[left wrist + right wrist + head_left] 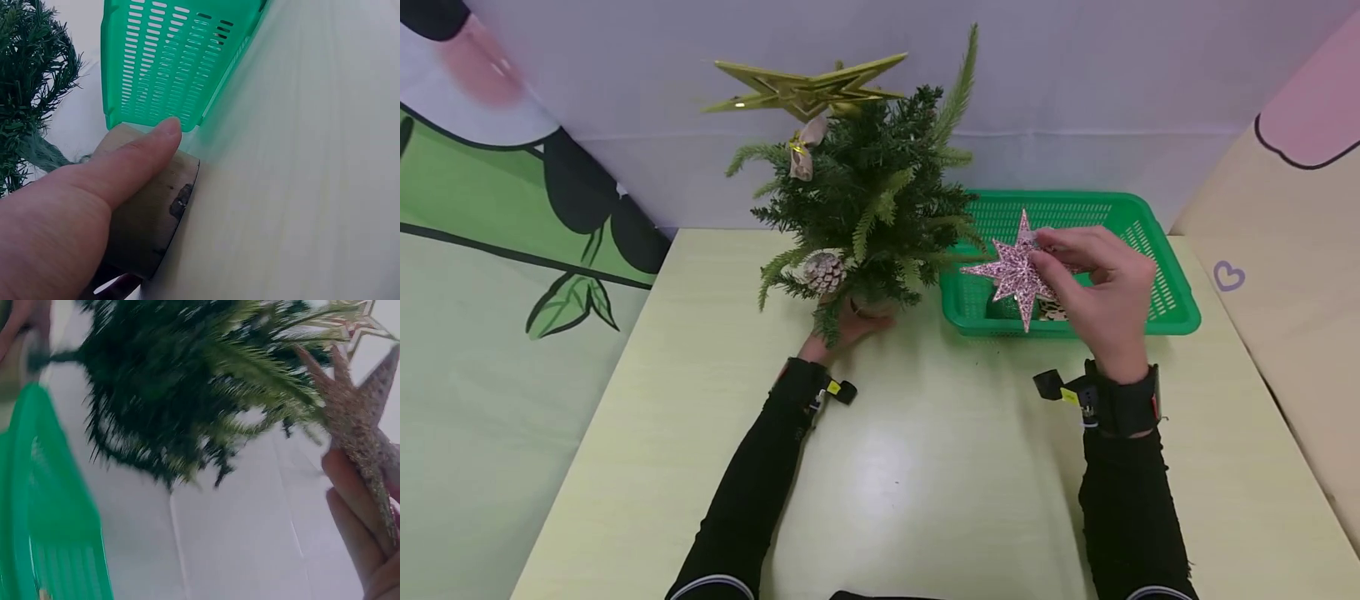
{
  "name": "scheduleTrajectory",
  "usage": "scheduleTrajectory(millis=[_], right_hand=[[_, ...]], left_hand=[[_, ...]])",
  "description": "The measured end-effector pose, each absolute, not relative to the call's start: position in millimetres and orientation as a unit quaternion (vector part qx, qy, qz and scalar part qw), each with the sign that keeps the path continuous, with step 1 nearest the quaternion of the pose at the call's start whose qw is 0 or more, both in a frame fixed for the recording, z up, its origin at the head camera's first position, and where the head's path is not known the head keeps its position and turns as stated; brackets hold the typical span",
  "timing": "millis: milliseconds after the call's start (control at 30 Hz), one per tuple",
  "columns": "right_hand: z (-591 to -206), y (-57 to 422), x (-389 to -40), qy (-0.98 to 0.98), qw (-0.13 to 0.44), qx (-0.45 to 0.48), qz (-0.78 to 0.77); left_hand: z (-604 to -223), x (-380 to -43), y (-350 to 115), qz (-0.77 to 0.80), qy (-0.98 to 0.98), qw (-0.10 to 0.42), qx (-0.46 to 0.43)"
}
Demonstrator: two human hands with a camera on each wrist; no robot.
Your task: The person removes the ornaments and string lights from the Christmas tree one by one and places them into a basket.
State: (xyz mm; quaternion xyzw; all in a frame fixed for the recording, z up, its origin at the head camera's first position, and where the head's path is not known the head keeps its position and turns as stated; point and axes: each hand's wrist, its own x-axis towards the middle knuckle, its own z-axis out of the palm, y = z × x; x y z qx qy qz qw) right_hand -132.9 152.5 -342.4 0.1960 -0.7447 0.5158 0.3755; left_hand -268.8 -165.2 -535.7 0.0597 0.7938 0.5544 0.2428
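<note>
A small artificial Christmas tree (887, 158) stands at the back of the table. My left hand (848, 327) grips its round base (147, 222), the thumb lying across the side in the left wrist view. Between the thumb and fingers of my right hand (1108, 283) is a pink glittery star ornament (1017, 268), held over the front of the green basket. On the tree are a large gold star (805, 93) at the top, a ribbon bow (802, 157) and a frosted pine cone (823, 272).
The green plastic basket (1172, 300) sits right of the tree, with a green ball (1003, 308) and other small pieces inside, partly hidden by the star and hand. A pale wall cloth (1075, 108) hangs behind the table (925, 467).
</note>
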Motion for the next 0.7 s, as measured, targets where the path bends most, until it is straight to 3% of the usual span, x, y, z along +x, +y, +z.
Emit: scheduleTrajectory(millis=[33,100,200,500,700], right_hand=[[-342.7,153.1,-132.1,-0.737,0.364,0.202,0.532],[-343.1,152.7,-130.1,-0.720,0.344,0.218,0.562],[-342.8,150.6,-128.8,-0.682,0.328,0.249,0.605],[-336.9,150.2,-120.0,-0.620,0.257,0.304,0.676],[-338.6,179.3,-128.9,-0.664,0.338,0.194,0.639]], left_hand=[[-513.2,-255.0,-163.7,0.486,0.844,0.211,0.075],[-488.1,-240.1,-162.8,0.472,0.854,0.199,0.092],[-499.5,-247.4,-164.6,0.464,0.859,0.191,0.099],[-484.7,-240.5,-161.4,0.472,0.855,0.192,0.091],[-472.7,-234.1,-157.9,0.487,0.851,0.161,0.115]])
